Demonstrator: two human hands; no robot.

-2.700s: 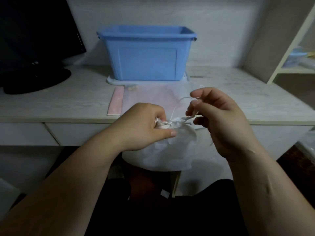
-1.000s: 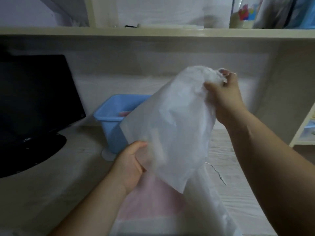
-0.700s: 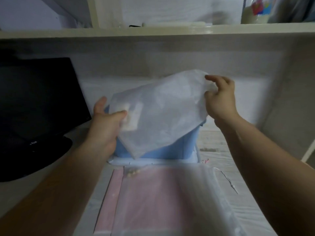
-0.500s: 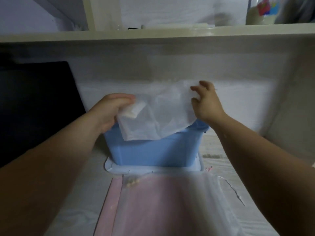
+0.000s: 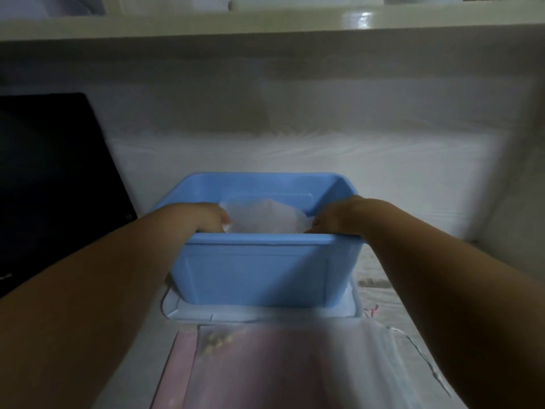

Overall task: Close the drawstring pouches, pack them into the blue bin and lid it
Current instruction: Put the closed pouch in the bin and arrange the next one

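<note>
The blue bin [image 5: 253, 273] stands on the desk, on top of its pale lid [image 5: 352, 309]. A white drawstring pouch [image 5: 265, 216] lies inside the bin, its top showing above the near rim. My left hand [image 5: 203, 216] grips the pouch's left end and my right hand [image 5: 339, 215] grips its right end. Both hands reach down over the near rim, which hides the fingertips. A second, translucent pouch with pink contents [image 5: 265, 367] lies flat on the desk in front of the bin, its drawstring [image 5: 424, 358] trailing to the right.
A black monitor [image 5: 47, 187] stands to the left of the bin. A shelf board [image 5: 265, 25] runs overhead and the wall is close behind the bin. A shelf side panel closes off the right.
The pouch was cinched, then lifted over the desk and lowered into the bin. Both hands have gone down with it, from above the rim to inside it.
</note>
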